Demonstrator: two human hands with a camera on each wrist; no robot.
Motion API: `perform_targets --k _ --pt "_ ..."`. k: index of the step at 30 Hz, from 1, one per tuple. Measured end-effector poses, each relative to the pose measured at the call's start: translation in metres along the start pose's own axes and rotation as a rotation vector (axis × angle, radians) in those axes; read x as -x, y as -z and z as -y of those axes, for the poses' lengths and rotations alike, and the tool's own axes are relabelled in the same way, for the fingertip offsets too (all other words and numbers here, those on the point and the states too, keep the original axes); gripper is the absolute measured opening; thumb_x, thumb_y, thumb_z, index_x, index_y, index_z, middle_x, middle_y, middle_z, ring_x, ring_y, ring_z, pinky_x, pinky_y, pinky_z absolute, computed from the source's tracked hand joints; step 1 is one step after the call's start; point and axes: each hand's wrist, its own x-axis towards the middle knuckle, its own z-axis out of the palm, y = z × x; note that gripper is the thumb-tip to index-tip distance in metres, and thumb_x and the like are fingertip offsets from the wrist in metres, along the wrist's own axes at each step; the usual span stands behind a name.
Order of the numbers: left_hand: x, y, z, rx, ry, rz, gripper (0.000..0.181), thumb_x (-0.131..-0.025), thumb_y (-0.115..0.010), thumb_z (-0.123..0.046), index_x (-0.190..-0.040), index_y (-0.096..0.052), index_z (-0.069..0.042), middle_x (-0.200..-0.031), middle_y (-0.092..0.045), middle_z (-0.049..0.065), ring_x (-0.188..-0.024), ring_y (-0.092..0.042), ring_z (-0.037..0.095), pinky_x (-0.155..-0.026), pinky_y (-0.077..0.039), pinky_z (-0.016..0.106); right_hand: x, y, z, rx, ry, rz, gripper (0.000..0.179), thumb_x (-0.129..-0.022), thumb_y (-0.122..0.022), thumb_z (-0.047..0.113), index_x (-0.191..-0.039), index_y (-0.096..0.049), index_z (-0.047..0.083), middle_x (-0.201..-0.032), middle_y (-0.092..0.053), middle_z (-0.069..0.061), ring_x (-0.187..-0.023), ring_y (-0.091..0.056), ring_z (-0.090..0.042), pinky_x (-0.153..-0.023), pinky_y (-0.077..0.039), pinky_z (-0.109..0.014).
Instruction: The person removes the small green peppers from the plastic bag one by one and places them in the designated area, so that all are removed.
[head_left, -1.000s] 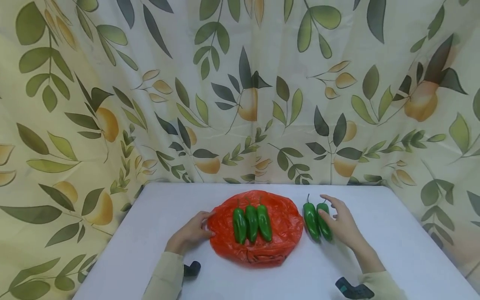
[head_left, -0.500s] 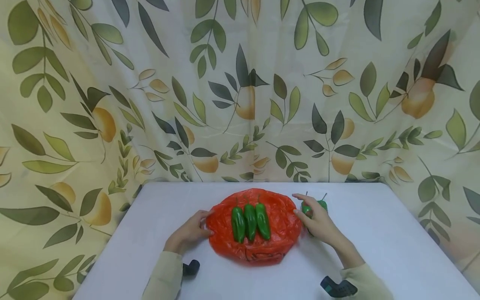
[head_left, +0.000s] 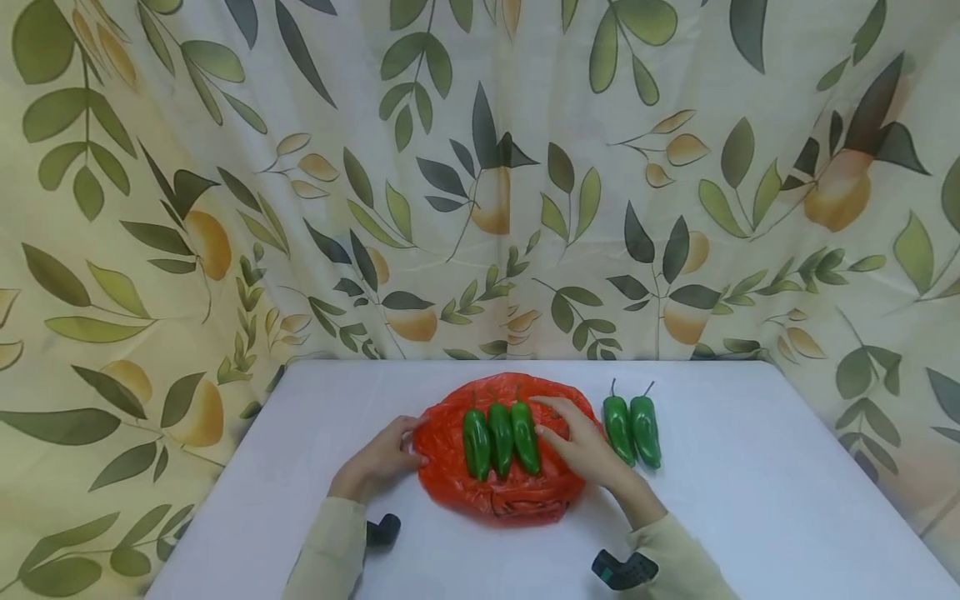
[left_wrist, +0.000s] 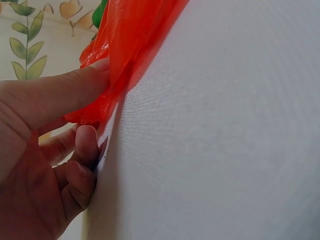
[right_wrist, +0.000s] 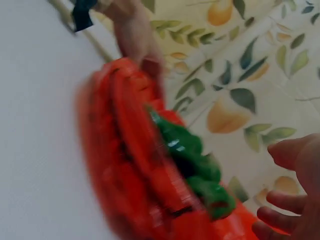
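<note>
Three green chili peppers lie side by side on a flattened red plastic bag. My left hand pinches the bag's left edge. In the left wrist view its thumb lies on the red plastic, with the other fingers curled below. My right hand reaches over the bag's right side, fingertips close to the rightmost of the three peppers; its fingers are spread and hold nothing. In the right wrist view the bag and peppers are blurred, beside the right fingers.
Two more green chili peppers lie on the white table just right of the bag. A curtain with a leaf and fruit print hangs behind the table. Dark devices show at both wrists.
My right hand has moved left, away from the two peppers at the right and over the bag. The outer one of that pair has turned slightly. The left hand stays at the bag's edge.
</note>
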Motion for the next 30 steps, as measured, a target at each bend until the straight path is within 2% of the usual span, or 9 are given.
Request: perform_targets --k 5,9,15,21,30 --pt "0.000 0.002 -0.003 -0.006 0.002 -0.006 0.064 -0.083 -0.081 -0.016 -0.141 -0.057 -0.029 -0.143 -0.052 0.003 -0.137 -0.043 0.033 -0.112 -0.041 0.065 -0.002 -0.014 -0.003 0.033 -0.051 0.054 0.052 -0.099 -0.063 0.022 -0.150 -0.048 0.019 -0.155 -0.043 -0.017 -0.144 -0.042 -0.042 -0.111 -0.040 -0.068" --pt "0.000 0.003 -0.005 0.002 0.009 -0.018 0.064 -0.082 -0.082 -0.017 -0.140 -0.057 -0.028 -0.143 -0.052 0.003 -0.135 -0.044 0.032 -0.112 -0.041 0.065 -0.003 -0.024 -0.006 0.048 -0.055 0.052 0.056 -0.099 -0.065 0.021 -0.151 -0.046 0.022 -0.155 -0.042 -0.018 -0.143 -0.042 -0.043 -0.110 -0.040 -0.069" --pt "-0.001 0.003 -0.002 0.031 -0.005 -0.007 0.062 -0.082 -0.081 -0.016 -0.138 -0.057 -0.027 -0.143 -0.052 0.003 -0.136 -0.042 0.033 -0.113 -0.037 0.067 -0.001 -0.036 -0.009 0.084 -0.041 0.055 0.068 -0.098 -0.065 0.019 -0.158 -0.034 0.026 -0.156 -0.039 -0.019 -0.144 -0.041 -0.042 -0.110 -0.040 -0.069" --pt "-0.003 0.001 0.002 0.007 -0.009 -0.005 0.064 -0.082 -0.082 -0.017 -0.140 -0.057 -0.028 -0.140 -0.053 0.002 -0.134 -0.044 0.032 -0.111 -0.039 0.067 0.002 -0.041 -0.011 0.090 -0.065 0.048 0.065 -0.100 -0.062 0.014 -0.157 -0.036 0.029 -0.156 -0.039 -0.021 -0.144 -0.039 -0.046 -0.109 -0.039 -0.072" --pt "-0.001 -0.001 -0.001 -0.011 -0.017 -0.013 0.065 -0.083 -0.081 -0.017 -0.142 -0.056 -0.028 -0.139 -0.054 0.003 -0.132 -0.045 0.032 -0.109 -0.043 0.064 0.001 -0.041 -0.014 0.120 -0.083 0.061 0.062 -0.100 -0.060 0.012 -0.156 -0.039 0.029 -0.156 -0.040 -0.024 -0.143 -0.039 -0.049 -0.109 -0.038 -0.073"
